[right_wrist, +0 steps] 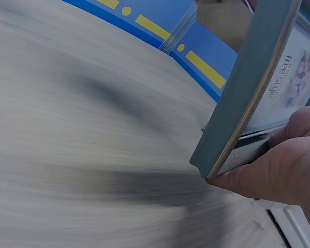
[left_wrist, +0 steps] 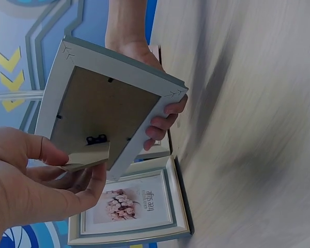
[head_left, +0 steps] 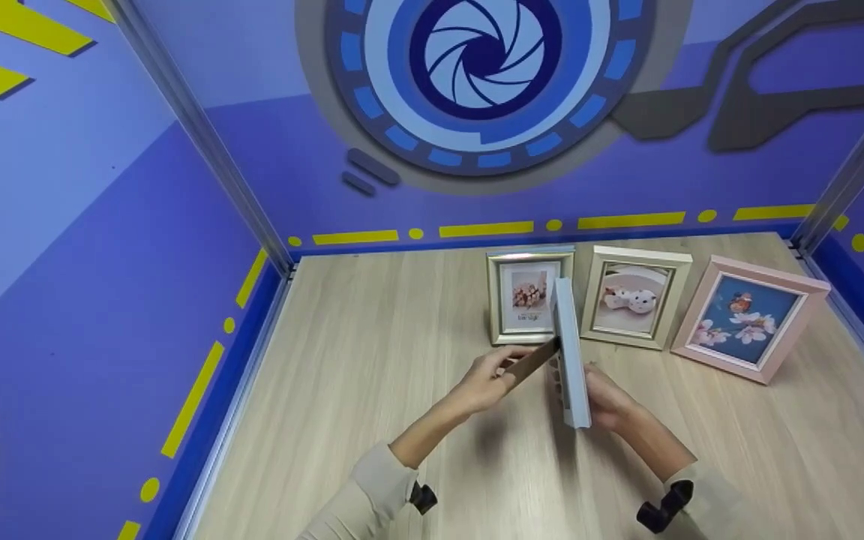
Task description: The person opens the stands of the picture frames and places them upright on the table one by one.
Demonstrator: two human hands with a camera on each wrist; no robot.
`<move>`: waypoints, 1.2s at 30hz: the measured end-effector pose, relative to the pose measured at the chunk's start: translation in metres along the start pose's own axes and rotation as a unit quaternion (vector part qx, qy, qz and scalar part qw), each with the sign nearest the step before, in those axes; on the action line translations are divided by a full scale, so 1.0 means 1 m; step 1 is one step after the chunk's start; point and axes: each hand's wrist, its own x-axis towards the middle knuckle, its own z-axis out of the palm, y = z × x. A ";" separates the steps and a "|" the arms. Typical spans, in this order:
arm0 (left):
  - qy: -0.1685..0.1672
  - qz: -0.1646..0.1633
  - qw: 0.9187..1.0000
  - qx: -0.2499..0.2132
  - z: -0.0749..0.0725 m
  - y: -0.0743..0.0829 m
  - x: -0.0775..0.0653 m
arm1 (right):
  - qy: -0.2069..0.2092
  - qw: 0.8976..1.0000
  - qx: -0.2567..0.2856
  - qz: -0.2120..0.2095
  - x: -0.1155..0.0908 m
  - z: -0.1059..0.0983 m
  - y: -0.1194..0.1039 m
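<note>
A pale blue-grey picture frame (head_left: pixel 573 360) is held upright off the table, edge-on to the head camera. My right hand (head_left: pixel 607 397) grips its border; in the left wrist view several right fingers (left_wrist: pixel 163 124) curl over onto the back. Between thumb and fingers, my left hand (head_left: pixel 483 381) pinches the brown easel stand (head_left: pixel 533 363), which sticks out from the brown backing panel (left_wrist: pixel 111 93). In the right wrist view, the thumb side of the right hand (right_wrist: pixel 279 170) presses the front border, beside a print with "free style" lettering (right_wrist: pixel 292 77).
Behind the held frame stands a gold picture frame (head_left: pixel 496 300) with a flower print. A cream frame (head_left: pixel 664 307) and a pink frame (head_left: pixel 784 330) stand to the right. The wooden table (head_left: pixel 357 360) meets blue panel walls (head_left: pixel 252 180) at the back and sides.
</note>
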 end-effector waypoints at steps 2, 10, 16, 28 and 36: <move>0.000 -0.006 1.000 -0.005 0.000 0.000 0.000 | 0.001 1.000 0.000 0.004 0.000 -0.001 0.000; 0.002 -0.028 0.999 -0.027 0.002 -0.001 -0.001 | 0.011 1.000 -0.009 0.010 0.000 -0.003 -0.002; 0.004 -0.042 0.998 -0.046 0.006 -0.003 -0.001 | 0.032 0.999 -0.016 0.015 0.000 -0.004 0.000; 0.019 -0.023 0.998 -0.054 0.006 -0.004 -0.001 | 0.041 0.999 -0.002 0.010 -0.002 -0.006 0.001; 0.091 0.074 0.993 0.015 0.007 0.002 -0.002 | 0.058 0.996 -0.062 -0.008 0.000 -0.002 0.003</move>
